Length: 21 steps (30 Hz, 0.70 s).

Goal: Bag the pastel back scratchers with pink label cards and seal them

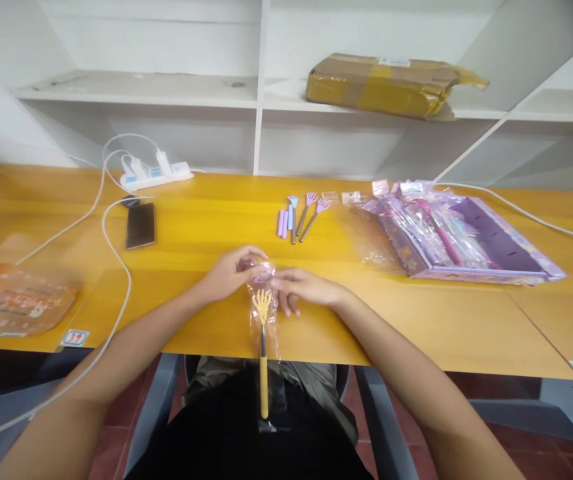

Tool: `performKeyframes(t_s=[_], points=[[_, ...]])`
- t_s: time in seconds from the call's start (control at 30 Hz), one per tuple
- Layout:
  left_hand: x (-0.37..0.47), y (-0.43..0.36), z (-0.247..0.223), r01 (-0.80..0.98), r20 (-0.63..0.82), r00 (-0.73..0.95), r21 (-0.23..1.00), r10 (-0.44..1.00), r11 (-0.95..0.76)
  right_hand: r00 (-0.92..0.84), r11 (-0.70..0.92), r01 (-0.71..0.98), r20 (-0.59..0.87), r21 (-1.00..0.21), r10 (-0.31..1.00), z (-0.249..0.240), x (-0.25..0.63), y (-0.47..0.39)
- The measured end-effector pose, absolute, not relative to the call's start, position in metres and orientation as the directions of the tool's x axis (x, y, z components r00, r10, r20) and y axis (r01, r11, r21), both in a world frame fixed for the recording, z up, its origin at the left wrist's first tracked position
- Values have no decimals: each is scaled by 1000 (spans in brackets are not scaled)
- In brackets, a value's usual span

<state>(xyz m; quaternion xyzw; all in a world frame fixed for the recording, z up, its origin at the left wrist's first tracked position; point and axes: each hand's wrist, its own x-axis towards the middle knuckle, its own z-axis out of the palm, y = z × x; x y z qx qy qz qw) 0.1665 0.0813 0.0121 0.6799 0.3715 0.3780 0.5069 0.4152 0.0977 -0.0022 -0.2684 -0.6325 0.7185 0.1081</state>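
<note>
A yellow back scratcher [263, 380] with a hand-shaped head lies inside a clear plastic bag [277, 337], its handle pointing toward my body past the table's front edge. My left hand [234, 270] pinches the pinkish top end of the bag from the left. From the right, my right hand [304, 285] grips that same end between thumb and forefinger, its other fingers hanging lower. Beyond my hands lie two purple back scratcher heads on metal rods [311, 217], a blue head on a rod [293, 213], and loose purple and blue handles [282, 223].
At the right, a purple box [491, 273] holds several bagged back scratchers [439, 230]. A phone [140, 225], a power strip [156, 175] and white cables [125, 267] occupy the left, near an orange plastic bag [21, 300]. A taped parcel [381, 87] sits on the shelf.
</note>
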Motion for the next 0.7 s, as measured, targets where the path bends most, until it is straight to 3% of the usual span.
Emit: performKeyframes(t_s=[0.07,0.13,0.2,0.27,0.47,0.7], points=[[166,82,10,118,116,422,976,899,-181,-687,3,192,-132,-981,715,-6,422,106],[166,83,6,104,94,422,983,902,-151,-546,263,288,68,-921,835,-8,427,112],[167,83,3,110,87,426,983,900,-147,-515,475,400,236,-784,824,-10,429,115],[167,82,2,135,91,430,977,898,-163,-560,586,460,294,-668,775,-11,427,115],[168,80,6,234,130,402,942,906,-239,-687,665,477,229,-575,690,-15,415,105],[168,78,10,267,116,344,939,932,-216,-758,677,428,171,-599,630,-14,418,105]])
